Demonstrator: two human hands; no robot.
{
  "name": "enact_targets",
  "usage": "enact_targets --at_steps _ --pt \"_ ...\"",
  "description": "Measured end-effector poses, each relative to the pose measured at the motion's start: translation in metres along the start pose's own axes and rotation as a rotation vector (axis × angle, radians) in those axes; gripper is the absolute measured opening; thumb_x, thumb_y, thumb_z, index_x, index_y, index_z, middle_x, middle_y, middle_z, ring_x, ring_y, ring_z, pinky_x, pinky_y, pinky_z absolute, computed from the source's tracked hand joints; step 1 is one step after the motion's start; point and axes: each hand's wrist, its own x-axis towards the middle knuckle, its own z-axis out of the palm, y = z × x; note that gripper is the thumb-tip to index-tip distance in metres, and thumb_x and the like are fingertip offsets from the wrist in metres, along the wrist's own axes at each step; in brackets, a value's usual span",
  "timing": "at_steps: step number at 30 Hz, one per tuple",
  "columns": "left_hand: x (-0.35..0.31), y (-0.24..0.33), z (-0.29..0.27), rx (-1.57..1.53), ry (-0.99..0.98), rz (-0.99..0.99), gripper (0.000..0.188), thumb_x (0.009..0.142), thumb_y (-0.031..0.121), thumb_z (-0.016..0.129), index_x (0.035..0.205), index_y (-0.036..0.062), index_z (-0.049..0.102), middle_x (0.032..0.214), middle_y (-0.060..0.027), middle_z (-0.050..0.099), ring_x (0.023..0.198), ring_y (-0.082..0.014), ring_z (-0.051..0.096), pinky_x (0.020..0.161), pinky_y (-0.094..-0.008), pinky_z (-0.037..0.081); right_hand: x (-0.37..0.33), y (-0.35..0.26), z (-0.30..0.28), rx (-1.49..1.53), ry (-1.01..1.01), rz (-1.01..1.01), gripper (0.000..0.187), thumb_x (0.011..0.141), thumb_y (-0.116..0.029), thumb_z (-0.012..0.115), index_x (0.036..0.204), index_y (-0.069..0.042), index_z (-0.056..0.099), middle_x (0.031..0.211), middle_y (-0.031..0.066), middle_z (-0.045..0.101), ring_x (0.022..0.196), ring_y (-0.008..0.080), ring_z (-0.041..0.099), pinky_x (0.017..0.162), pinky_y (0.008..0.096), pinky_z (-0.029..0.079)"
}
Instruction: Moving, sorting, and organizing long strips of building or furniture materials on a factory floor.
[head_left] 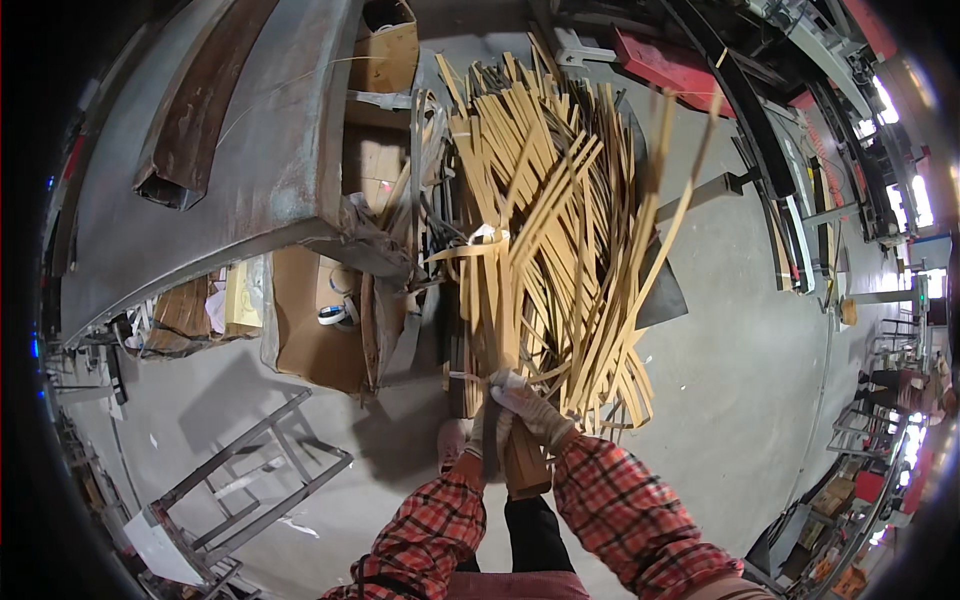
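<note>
A large heap of long, thin tan strips (560, 220) lies on the floor in front of me, many crossing at angles. Along its left side runs a bundle of strips (490, 300), with white wrapping (488, 235) around it farther up. My right hand (535, 408), in a pale glove, closes over strips near the bundle's near end. Close beside it, my left hand (478, 435) is closed around the same near end, partly hidden by a dark strip. A few long strips (680, 200) arch up on the right. I cannot tell whether they are held.
A metal table (270, 150) bearing a rusty square tube (205, 100) stands at the left. Below its edge is an open cardboard box (305, 345) with tape rolls. A metal frame (255, 470) stands at the lower left. A red metal piece (670, 72) lies beyond the heap.
</note>
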Motion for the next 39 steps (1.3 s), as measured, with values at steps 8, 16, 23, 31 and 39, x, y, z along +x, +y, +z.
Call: enact_targets --at_steps 8,16,23,31,39 --pt "-0.039 0.015 -0.032 -0.105 -0.105 -0.408 0.024 0.086 0.026 0.058 0.106 0.0132 0.059 0.087 0.0047 0.06 0.081 -0.0102 0.057 0.071 -0.0242 0.048 -0.004 -0.018 0.019 0.627 0.315 0.353 0.025 0.077 -0.023 0.071 0.09 -0.004 0.06 0.081 0.0018 0.062 0.073 0.012 0.057 0.064 0.0249 0.046" --pt "-0.025 -0.018 -0.001 0.293 0.214 -0.132 0.035 0.092 0.033 0.046 0.114 0.0072 0.055 0.1 -0.0052 0.06 0.092 -0.0148 0.057 0.078 -0.0305 0.047 -0.028 -0.017 -0.01 0.416 0.451 -0.002 0.032 0.078 -0.025 0.067 0.1 -0.002 0.063 0.082 0.0008 0.062 0.078 0.0112 0.055 0.073 0.0269 0.043" --pt "0.071 -0.073 -0.053 1.472 0.447 -0.062 0.044 0.085 0.041 0.051 0.103 0.0018 0.059 0.087 -0.0153 0.065 0.078 -0.0305 0.063 0.063 -0.0386 0.051 -0.135 -0.119 0.001 0.587 0.323 0.42 0.03 0.08 -0.023 0.062 0.1 -0.001 0.057 0.089 0.0063 0.059 0.081 0.0164 0.058 0.07 0.0341 0.048" --pt "0.122 0.016 -0.065 1.264 0.617 0.184 0.046 0.084 0.045 0.052 0.114 0.0112 0.047 0.084 -0.0137 0.063 0.068 -0.0321 0.06 0.061 -0.0411 0.047 -0.277 -0.189 -0.032 0.402 0.536 0.077 0.046 0.076 -0.013 0.064 0.116 0.003 0.05 0.097 0.0069 0.057 0.09 0.0153 0.054 0.082 0.0289 0.043" --pt "0.084 0.031 -0.017 1.747 0.387 0.392 0.06 0.085 0.04 0.047 0.133 0.0059 0.034 0.111 -0.0269 0.054 0.099 -0.0428 0.053 0.084 -0.046 0.044 0.003 -0.076 -0.078 -0.878 0.753 0.391 0.063 0.08 -0.041 0.059 0.125 -0.003 0.036 0.111 0.0295 0.052 0.101 0.0416 0.054 0.081 0.0449 0.046"
